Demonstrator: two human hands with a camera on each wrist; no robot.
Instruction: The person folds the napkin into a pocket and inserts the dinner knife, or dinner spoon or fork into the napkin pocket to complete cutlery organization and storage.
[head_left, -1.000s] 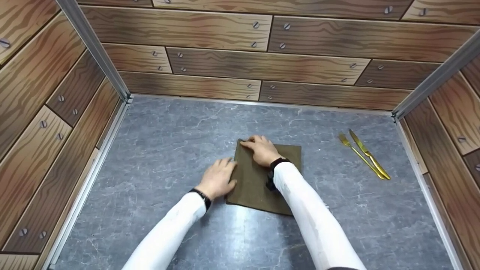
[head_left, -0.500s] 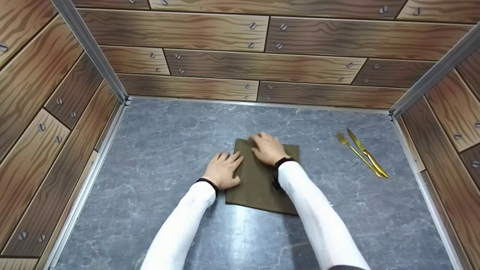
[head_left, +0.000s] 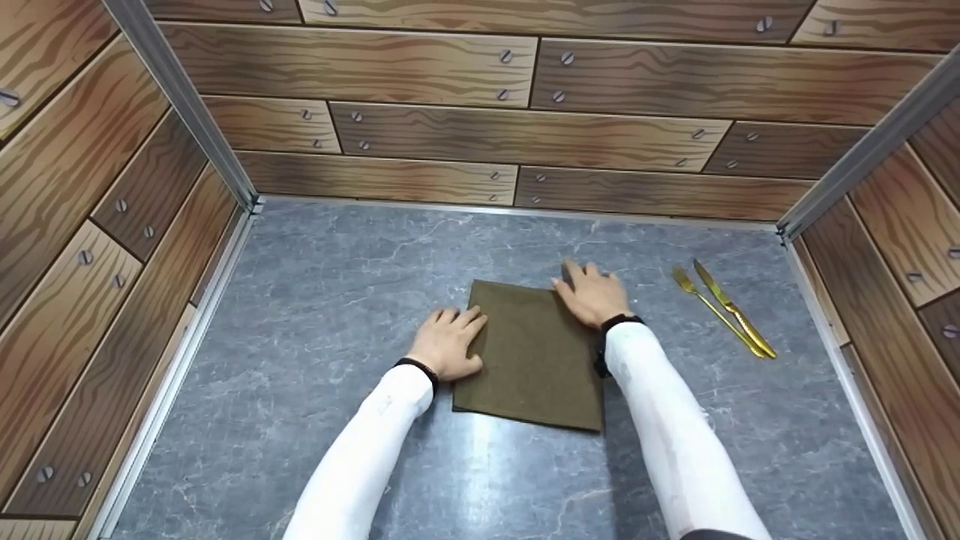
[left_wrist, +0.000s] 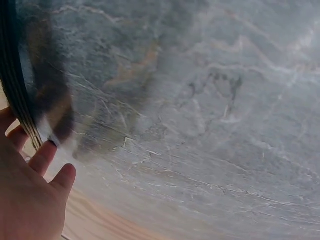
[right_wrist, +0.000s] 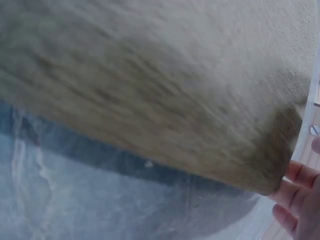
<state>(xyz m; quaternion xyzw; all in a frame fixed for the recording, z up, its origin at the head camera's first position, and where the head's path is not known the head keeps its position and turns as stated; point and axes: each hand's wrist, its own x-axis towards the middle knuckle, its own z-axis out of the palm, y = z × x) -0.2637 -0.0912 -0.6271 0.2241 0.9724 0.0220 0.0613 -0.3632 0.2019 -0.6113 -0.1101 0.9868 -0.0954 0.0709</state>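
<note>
A gold fork [head_left: 722, 318] and gold knife [head_left: 730, 306] lie side by side near the right edge of the grey desk [head_left: 337, 262].

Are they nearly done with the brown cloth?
Done: the olive-brown rectangular cloth already looks folded, layers stacked at its edge, lying flat. In hand: the bare left hand rests on its left edge; the bare right hand is at its far right corner. Perhaps left: a last smoothing, and maybe the slim gold metal fork and gold metal knife, untouched to its right.
</note>
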